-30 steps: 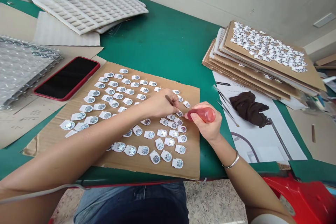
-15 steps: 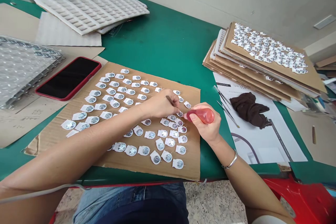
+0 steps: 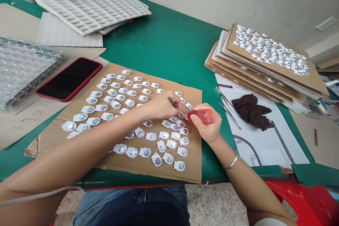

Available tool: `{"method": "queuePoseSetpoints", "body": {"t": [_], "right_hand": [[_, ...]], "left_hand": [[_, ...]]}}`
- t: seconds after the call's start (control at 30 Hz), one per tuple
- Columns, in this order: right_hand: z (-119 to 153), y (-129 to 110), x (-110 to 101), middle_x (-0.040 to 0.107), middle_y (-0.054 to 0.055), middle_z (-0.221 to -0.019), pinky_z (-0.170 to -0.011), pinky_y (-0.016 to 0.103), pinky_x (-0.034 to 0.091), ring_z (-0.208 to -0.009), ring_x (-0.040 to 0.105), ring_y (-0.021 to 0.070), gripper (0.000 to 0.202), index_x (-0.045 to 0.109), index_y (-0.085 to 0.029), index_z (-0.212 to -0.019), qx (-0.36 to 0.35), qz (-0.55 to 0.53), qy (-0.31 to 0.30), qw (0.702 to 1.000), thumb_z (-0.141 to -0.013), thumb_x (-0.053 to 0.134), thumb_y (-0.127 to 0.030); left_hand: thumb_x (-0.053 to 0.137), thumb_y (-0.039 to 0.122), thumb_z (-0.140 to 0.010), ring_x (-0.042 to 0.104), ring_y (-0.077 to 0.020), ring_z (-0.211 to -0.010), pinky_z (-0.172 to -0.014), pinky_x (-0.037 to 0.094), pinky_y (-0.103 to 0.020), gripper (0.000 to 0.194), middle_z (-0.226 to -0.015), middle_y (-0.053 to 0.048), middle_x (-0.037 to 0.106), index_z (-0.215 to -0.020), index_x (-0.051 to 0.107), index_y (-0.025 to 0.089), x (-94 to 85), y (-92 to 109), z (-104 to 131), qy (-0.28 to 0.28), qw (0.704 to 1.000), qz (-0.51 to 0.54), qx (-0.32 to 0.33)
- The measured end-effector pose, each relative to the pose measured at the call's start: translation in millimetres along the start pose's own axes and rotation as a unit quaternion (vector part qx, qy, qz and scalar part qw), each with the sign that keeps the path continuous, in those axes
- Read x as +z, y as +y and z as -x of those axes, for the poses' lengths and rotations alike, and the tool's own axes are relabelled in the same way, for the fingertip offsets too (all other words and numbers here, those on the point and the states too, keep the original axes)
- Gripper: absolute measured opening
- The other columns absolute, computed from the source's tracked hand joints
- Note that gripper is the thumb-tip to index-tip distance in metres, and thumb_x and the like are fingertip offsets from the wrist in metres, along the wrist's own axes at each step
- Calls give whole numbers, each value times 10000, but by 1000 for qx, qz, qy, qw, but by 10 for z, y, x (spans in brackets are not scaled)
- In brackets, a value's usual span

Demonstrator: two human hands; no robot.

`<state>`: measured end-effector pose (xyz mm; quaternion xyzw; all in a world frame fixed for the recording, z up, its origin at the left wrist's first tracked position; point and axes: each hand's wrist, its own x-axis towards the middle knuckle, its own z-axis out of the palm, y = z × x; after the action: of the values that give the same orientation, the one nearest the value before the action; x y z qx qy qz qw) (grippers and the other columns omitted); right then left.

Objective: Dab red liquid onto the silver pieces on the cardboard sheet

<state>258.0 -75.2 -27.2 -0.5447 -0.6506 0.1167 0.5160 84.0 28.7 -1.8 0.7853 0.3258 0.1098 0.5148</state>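
While the right grip (image 3: pixel 212 129) wraps a red bottle (image 3: pixel 203 116), the left grip (image 3: pixel 164 106) pinches a slim dark tool (image 3: pixel 171 102).
Tip near the white tabs (image 3: pixel 179 166) on the cardboard (image 3: pixel 193 173), the bottle looks light, soft, best held round its belly; the tool, stiff. One bottle, one tool; dozens of tabs, some hidden, so uncountable.

Left hand (image 3: pixel 166 105): pinches a slim brown tool (image 3: pixel 172 102) over a cardboard sheet (image 3: pixel 194 162) dotted with metal discs (image 3: pixel 181 166) on white tabs.
Right hand (image 3: pixel 210 127): grips a red squeeze bottle (image 3: pixel 206 116), its tip near the left fingertips.
Printed paper (image 3: pixel 267 139): bears metal tweezers (image 3: pixel 230 115) and a crumpled dark-brown cloth (image 3: pixel 251 111).
Phone (image 3: pixel 69 78): red-cased, lying screen up beside the cardboard sheet.
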Motion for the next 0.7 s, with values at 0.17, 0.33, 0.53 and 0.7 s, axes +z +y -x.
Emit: {"method": "queuePoseSetpoints", "body": {"t": [0.17,0.33,0.53,0.7], "right_hand": [[5,-4,6,650,28,-796,-693,356,521,-741,622,180,186,619,-212,-837,7,-4,0,1000,-709,723,-297],[-50,1,-48,624,12,-777,-499,294,515,-618,644,160,180,610,-206,-818,110,-164,53,979,-741,681,-353],[-291,38,-314,604,-13,-690,-348,213,402,-506,620,133,339,547,-191,-848,238,-314,181,901,-761,593,-515],[-442,-136,-450,601,-10,-683,-365,206,381,-545,621,131,383,527,-204,-867,286,-364,139,876,-766,570,-571]], "left_hand": [[624,252,-676,508,-102,-494,-446,365,-215,106,-579,-5,611,-656,670,158,6,-3,-1,3,1000,-6,-6],[637,247,-678,549,-117,-520,-458,395,-219,107,-611,-24,641,-692,681,151,9,11,3,-3,1000,13,-20],[659,221,-683,579,-122,-550,-488,418,-221,97,-641,-37,665,-710,689,133,-80,289,123,65,997,22,-17],[645,240,-732,596,-124,-596,-531,432,-226,108,-668,-20,677,-755,710,157,-52,342,347,100,994,-30,23]]}}
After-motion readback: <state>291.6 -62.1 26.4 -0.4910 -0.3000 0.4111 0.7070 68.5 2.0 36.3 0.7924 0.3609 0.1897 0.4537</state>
